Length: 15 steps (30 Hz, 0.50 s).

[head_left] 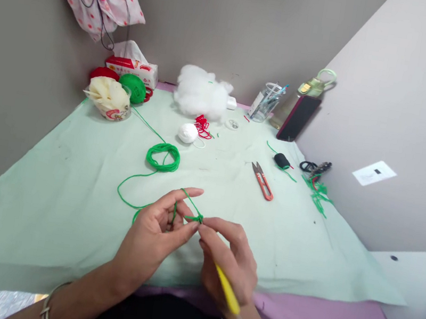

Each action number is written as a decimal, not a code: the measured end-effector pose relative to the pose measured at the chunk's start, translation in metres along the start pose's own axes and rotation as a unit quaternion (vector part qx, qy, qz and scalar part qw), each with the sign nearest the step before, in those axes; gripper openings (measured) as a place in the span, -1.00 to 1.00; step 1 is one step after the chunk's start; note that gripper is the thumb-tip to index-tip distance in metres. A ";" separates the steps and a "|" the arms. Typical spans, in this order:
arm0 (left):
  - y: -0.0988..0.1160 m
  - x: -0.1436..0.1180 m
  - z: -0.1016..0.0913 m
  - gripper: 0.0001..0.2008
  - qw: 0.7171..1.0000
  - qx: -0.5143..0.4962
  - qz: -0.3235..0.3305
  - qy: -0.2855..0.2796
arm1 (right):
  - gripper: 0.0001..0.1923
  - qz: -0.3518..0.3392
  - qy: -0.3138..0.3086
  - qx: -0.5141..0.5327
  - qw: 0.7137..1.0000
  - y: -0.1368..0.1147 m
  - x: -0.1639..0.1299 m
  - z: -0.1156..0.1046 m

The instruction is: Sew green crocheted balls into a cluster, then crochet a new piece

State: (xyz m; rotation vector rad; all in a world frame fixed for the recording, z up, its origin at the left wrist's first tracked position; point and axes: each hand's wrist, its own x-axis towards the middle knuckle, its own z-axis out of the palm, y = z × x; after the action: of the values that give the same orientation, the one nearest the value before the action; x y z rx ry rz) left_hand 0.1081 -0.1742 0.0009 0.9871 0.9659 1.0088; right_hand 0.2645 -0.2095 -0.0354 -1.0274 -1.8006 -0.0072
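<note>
My left hand [156, 237] holds green yarn [191, 211] looped over its raised forefinger and wound round its fingers. My right hand [227, 261] grips a yellow-handled crochet hook [228, 290], with its tip at the small green stitches between the two hands. The yarn trails away in a loop to a loose green coil [162, 157] on the pale green cloth [69, 201], then on to a green spool [133, 87] at the back left.
Orange thread snips [262, 181] lie to the right of the coil. A white ball with red yarn [188, 133], white stuffing [201, 93], a tissue box [132, 68], a clear cup of pens [265, 102], a bottle [308, 93] and green scraps [319, 192] sit further back.
</note>
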 end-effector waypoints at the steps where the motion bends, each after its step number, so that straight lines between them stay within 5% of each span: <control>1: 0.000 0.001 -0.001 -0.53 0.998 -0.043 -0.027 -0.023 | -0.45 -0.010 -0.007 -0.012 1.000 0.000 -0.001 -0.001; 5: 0.004 0.005 -0.006 -0.56 0.970 -0.180 -0.130 -0.101 | -0.52 0.052 0.026 0.071 0.996 -0.004 0.003 -0.004; 8: 0.006 0.005 -0.007 -0.64 0.973 -0.180 -0.113 -0.088 | -0.65 0.167 0.111 0.213 0.956 -0.008 0.013 -0.004; 11: 0.006 0.004 -0.003 -0.62 0.982 -0.149 -0.085 -0.083 | -0.74 0.211 0.101 0.291 0.928 -0.010 0.020 -0.003; 15: 0.002 0.002 0.003 -0.57 0.990 -0.116 -0.059 -0.061 | -0.72 0.174 0.057 0.223 0.957 -0.009 0.018 0.000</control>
State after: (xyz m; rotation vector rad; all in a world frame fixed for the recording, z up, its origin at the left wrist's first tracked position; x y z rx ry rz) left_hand 0.1110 -0.1725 0.0028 0.7794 0.7767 0.9286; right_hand 0.2572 -0.2041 -0.0180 -0.9749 -1.4069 0.5245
